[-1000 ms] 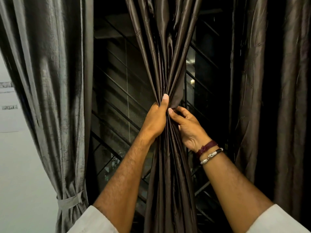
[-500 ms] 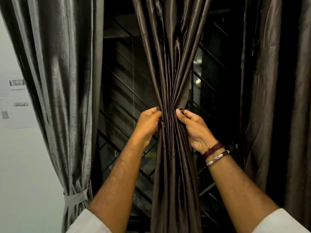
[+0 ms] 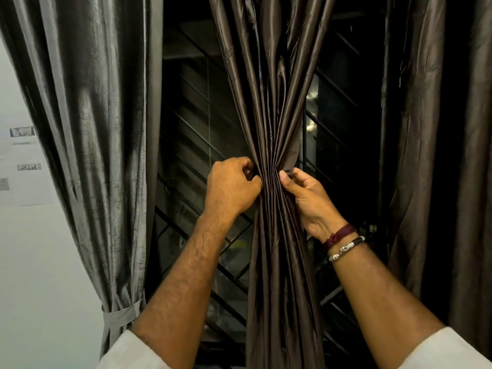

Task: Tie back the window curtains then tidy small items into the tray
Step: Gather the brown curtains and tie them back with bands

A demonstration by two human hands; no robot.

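Where its folds are drawn tightest, at mid-height in front of the window, the middle curtain (image 3: 274, 107) is a dark brown, satin-like cloth with a soft sheen along each pleat. It hangs from above in long narrow folds that converge to a pinched waist, then spread again below and run down out of view. Faint small motifs show in the weave near the top.

The left hand (image 3: 231, 189) grips the gathered waist from its left side, fingers curled in against the cloth, knuckles toward the camera. The right hand (image 3: 306, 198) holds the same waist from the right, thumb lying along the front folds and the other fingers wrapped behind. The two hands sit just beside each other with the bunched cloth between them. On the right wrist are a dark red thread band (image 3: 339, 234) and a black and silver bracelet (image 3: 346, 248); pale sleeves (image 3: 447, 350) cover both upper forearms.

Behind the curtain the window (image 3: 197, 134) is dark, crossed by a slanted metal grille. To the left a grey curtain (image 3: 87, 129) hangs already cinched low down by a grey tieback (image 3: 121, 316), next to a pale wall (image 3: 32, 275) with printed sheets (image 3: 22, 166) stuck on it. To the right another dark brown curtain (image 3: 436, 155) hangs loose.
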